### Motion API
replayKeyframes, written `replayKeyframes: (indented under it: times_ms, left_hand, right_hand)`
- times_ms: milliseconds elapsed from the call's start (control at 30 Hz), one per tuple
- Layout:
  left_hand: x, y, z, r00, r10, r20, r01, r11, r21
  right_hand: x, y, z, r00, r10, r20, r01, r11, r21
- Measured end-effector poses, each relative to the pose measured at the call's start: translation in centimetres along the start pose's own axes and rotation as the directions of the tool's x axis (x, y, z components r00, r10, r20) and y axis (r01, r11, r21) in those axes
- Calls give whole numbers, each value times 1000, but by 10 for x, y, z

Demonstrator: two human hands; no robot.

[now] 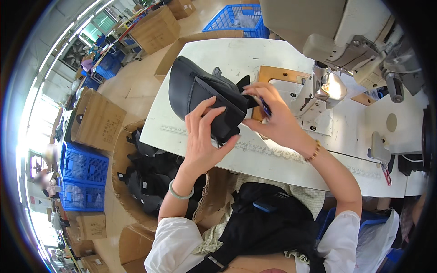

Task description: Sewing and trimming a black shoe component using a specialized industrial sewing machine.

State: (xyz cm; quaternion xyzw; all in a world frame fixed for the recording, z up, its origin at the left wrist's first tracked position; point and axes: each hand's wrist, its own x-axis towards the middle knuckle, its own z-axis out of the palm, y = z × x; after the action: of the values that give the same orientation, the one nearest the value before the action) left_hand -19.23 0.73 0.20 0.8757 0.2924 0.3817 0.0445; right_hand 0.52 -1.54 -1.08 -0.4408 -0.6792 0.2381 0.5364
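Above the white sewing table, my left hand (203, 132) grips a black stitched bag-like piece (193, 88) with a smooth rounded end and several flaps. Its thumb is under the lower edge, and the fingers lie across the side. My right hand (273, 116) is curled at the piece's right end, beside a pointed black tab (244, 83). Tucked in that palm is a small dark blue tool (265, 107), whose blades, if any, are hidden. The sewing machine's metal post (318, 98) stands just right of my right hand.
The machine head (346, 50) overhangs the white tabletop (218, 52) at right. A ruler strip (273, 151) runs along the near edge. Below left, a cardboard box (120, 157) holds several black pieces. Blue crates (84, 164) stand farther left. Red-handled scissors (387, 175) lie at right.
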Motion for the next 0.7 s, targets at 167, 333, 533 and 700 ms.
replayKeyframes:
  times_ms: [167,333,533,700]
  left_hand:
    - [6,7,-1,983,-183,-32,185,954,235]
    - [11,1,-27,964,-193,-185,232,948,220]
    - [35,0,-89,884,-463,61,450,809,-379]
    - [29,-18,-85,801,-509,316,599,695,-398]
  right_hand:
    - [38,18,32,988,149,-42,-133,954,267]
    - [53,-28,40,963,-83,-255,85,996,-3]
    - [61,-83,2,987,-22,-162,0,990,-139]
    - [53,-64,-8,970,240,-23,-241,967,-82]
